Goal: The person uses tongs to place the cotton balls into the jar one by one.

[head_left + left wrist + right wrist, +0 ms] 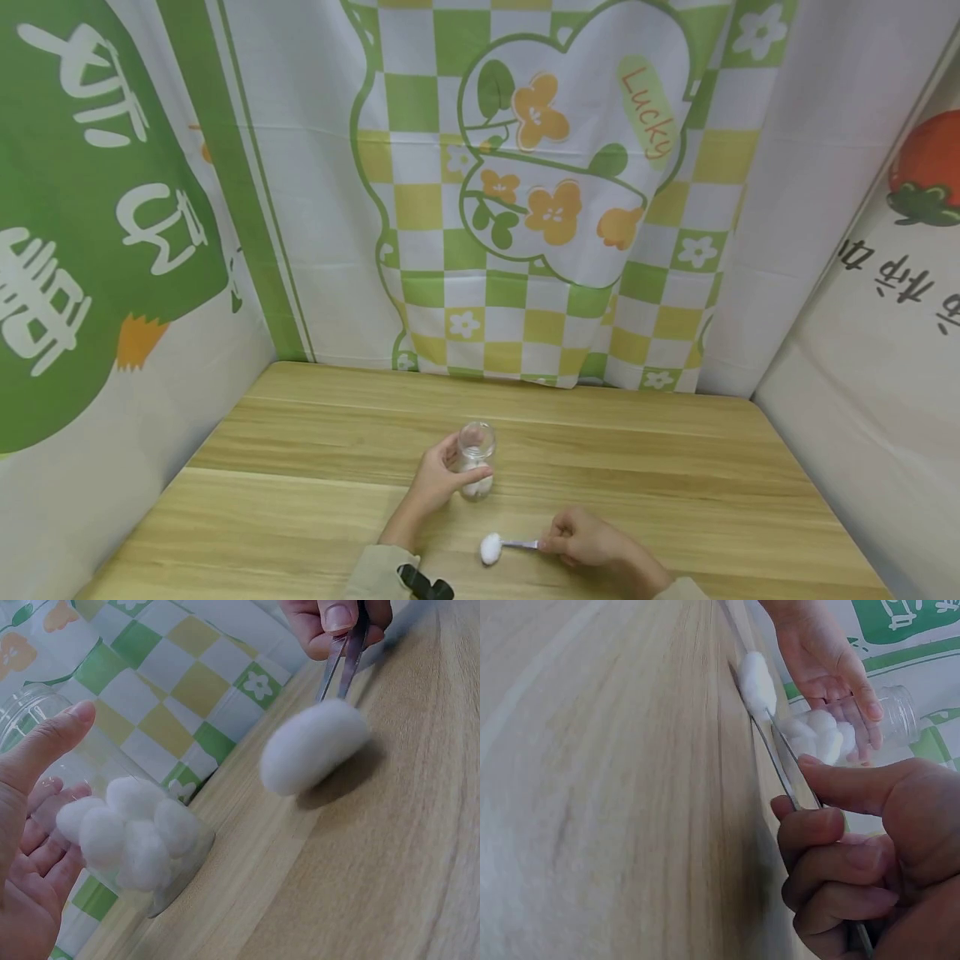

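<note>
We see the left hand [438, 483] curled round a clear glass jar [476, 458] of cotton balls near the table's [675, 467] near edge; the right hand [592, 542] pinches tweezers [521, 545] clamping one cotton ball [490, 547] just above the wood.

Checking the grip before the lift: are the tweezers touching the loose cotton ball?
Touching. The left wrist view shows the tweezers tips closed on the cotton ball, held by the right hand.
</note>
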